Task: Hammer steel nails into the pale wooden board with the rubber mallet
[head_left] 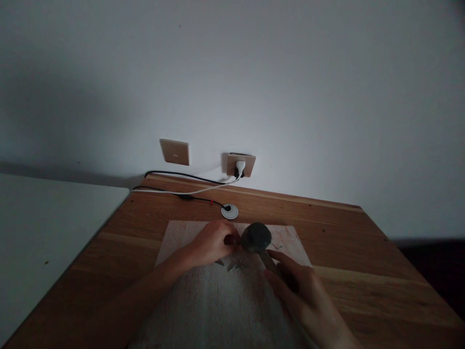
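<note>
My right hand (296, 281) is wrapped around the handle of a mallet with a dark, rounded head (257, 236). That head is just above a pale, worn wooden board (214, 300). Close to its left side, my left hand (215, 242) is closed in a pinch over the board. Whatever the left fingertips hold is too small and dim to make out. Several small metal pieces that look like nails (236, 265) lie on the board below the left hand. Another thin metal piece (278, 246) is right of the mallet head.
The board lies on a brown wooden table (348, 257) against a white wall. Black and white cables (189, 191) run along the table's back edge to a wall socket (241, 165) and a round cable grommet (229, 212). A white surface (51, 237) adjoins at left.
</note>
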Motion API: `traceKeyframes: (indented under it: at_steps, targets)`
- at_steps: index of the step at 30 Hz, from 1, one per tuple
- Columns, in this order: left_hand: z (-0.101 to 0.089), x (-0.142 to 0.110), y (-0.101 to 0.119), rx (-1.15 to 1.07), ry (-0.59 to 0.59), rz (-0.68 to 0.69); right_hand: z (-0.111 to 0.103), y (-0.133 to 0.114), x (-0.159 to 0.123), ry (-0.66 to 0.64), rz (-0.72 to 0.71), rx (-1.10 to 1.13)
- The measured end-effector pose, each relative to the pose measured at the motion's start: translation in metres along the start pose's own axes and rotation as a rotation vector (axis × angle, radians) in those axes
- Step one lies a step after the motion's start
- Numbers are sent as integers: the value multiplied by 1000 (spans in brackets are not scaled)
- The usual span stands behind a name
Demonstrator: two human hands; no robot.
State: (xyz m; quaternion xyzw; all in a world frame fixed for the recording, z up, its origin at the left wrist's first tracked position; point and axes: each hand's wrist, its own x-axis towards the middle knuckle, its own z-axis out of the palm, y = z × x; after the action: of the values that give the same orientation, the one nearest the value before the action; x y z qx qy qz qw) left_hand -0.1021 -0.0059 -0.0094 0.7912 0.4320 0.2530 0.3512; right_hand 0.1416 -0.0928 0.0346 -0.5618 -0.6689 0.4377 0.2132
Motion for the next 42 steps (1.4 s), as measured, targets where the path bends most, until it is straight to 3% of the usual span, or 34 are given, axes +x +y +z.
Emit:
traceKeyframes:
  at_steps: [20, 29, 42]
  targets:
    - [1, 0, -1, 2, 2, -37, 1, 1, 0, -13, 7, -4]
    - [-2, -3, 4, 13, 10, -27, 2, 5, 0, 54, -2, -4]
    - [-1, -1, 2, -8, -5, -41, 2, -4, 0, -7, 10, 5]
